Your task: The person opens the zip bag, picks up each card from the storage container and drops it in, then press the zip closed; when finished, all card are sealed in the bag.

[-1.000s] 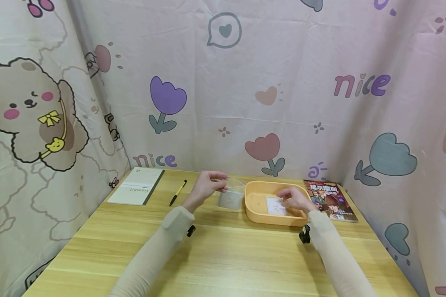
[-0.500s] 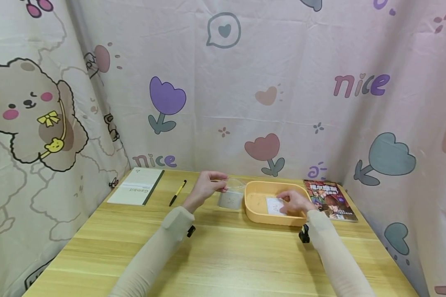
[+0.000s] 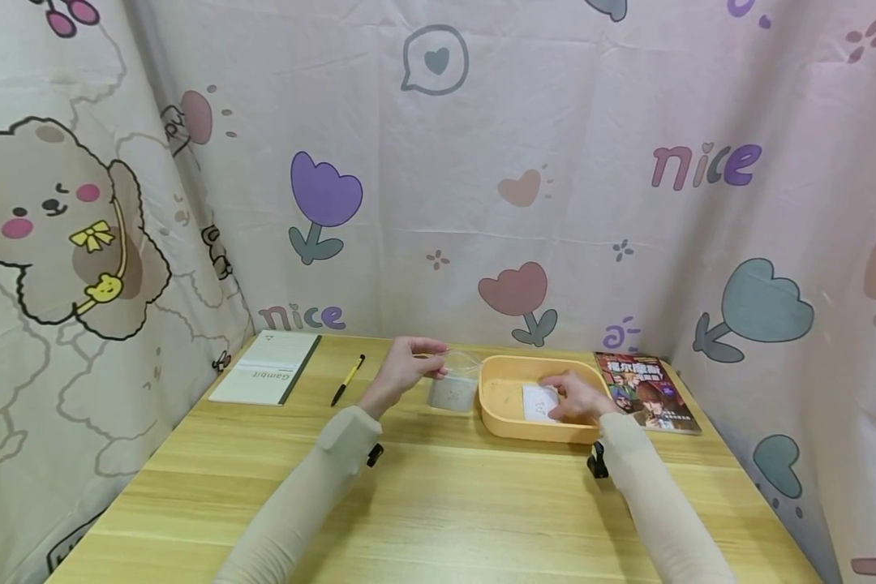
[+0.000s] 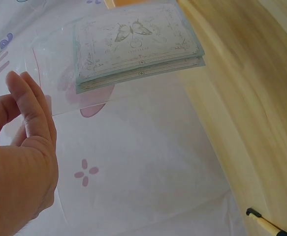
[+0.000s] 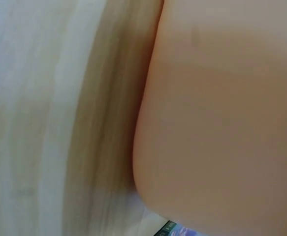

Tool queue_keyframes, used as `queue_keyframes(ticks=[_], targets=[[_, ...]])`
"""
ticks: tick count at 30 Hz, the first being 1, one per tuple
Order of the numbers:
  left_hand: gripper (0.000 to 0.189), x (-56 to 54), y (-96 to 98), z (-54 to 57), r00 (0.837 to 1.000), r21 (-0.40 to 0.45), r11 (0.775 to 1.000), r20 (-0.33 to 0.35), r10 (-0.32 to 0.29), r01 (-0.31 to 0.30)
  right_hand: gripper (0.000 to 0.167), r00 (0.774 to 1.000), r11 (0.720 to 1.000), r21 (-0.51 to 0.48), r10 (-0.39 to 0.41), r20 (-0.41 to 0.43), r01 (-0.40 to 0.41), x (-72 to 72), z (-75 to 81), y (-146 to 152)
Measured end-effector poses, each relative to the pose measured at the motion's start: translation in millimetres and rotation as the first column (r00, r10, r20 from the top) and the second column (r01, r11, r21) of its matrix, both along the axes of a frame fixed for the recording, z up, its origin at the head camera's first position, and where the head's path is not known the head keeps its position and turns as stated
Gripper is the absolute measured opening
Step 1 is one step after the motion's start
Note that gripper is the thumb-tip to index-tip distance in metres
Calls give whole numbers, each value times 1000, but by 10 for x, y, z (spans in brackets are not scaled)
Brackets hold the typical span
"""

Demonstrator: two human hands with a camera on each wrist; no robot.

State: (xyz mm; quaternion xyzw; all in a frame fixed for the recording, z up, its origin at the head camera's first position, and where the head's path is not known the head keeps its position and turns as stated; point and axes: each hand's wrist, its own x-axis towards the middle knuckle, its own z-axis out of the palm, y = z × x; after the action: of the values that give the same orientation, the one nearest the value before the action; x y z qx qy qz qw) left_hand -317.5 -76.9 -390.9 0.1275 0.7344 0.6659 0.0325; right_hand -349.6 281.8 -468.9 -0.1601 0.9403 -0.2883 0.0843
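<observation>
My left hand (image 3: 406,371) pinches the upper edge of a clear plastic bag (image 4: 54,98), just left of the tray. Inside the bag sits a small stack of pale printed cards (image 4: 138,42), the top one bearing a butterfly. On the right, my right hand (image 3: 577,397) reaches down into a shallow orange-yellow tray (image 3: 540,434). Its index finger and thumb grip a white printed card (image 3: 536,403) by opposite edges. The right wrist view is mostly filled by the tray's outer wall (image 5: 217,128), with that hand out of sight.
A colourful magazine (image 3: 650,393) lies beside the tray on the right. To the left are a yellow and black pen (image 3: 348,380) and a pale notebook (image 3: 266,367). A printed curtain (image 3: 438,203) hangs behind the wooden table (image 3: 438,503).
My right fingers have moved from above the white card to its edges, with the thumb now lower at its near side. The left hand and bag have stayed in place.
</observation>
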Motion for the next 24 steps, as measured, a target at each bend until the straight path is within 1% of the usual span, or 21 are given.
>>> queue_keyframes(ticks=[3, 5, 7, 11, 14, 17, 18, 21, 24], targets=[[27, 1, -5, -5, 1000, -4, 1000, -3, -3, 3, 66, 1000, 998, 52, 23, -14, -23, -12, 10, -8], [27, 2, -6, -2, 1000, -3, 1000, -3, -4, 4, 66, 1000, 997, 68, 25, -17, -24, -21, 18, -11], [29, 4, -7, 7, 1000, -6, 1000, 1, -9, 9, 66, 1000, 997, 77, 24, -9, -23, -28, 25, -9], [30, 1, -7, 15, 1000, -12, 1000, 9, -15, 15, 65, 999, 998, 63, 16, 29, -18, -43, 23, 4], [31, -9, -8, -5, 1000, -4, 1000, 10, -23, 23, 63, 998, 996, 69, 47, 29, -49, -53, 19, 8], [31, -19, -16, -26, 999, 4, 999, 11, -34, 33, 63, 996, 993, 85, 87, 15, -88, -50, 34, 5], [31, -24, -19, -29, 999, 5, 999, 13, -40, 40, 64, 994, 991, 88, 105, -2, -105, -46, 38, 1], [31, -28, -28, -21, 999, -3, 999, 21, -50, 50, 66, 991, 987, 99, 131, -28, -127, -34, 56, -22], [32, -25, -38, -2, 998, -14, 998, 30, -59, 60, 68, 991, 985, 127, 126, -44, -119, -39, 47, -74]])
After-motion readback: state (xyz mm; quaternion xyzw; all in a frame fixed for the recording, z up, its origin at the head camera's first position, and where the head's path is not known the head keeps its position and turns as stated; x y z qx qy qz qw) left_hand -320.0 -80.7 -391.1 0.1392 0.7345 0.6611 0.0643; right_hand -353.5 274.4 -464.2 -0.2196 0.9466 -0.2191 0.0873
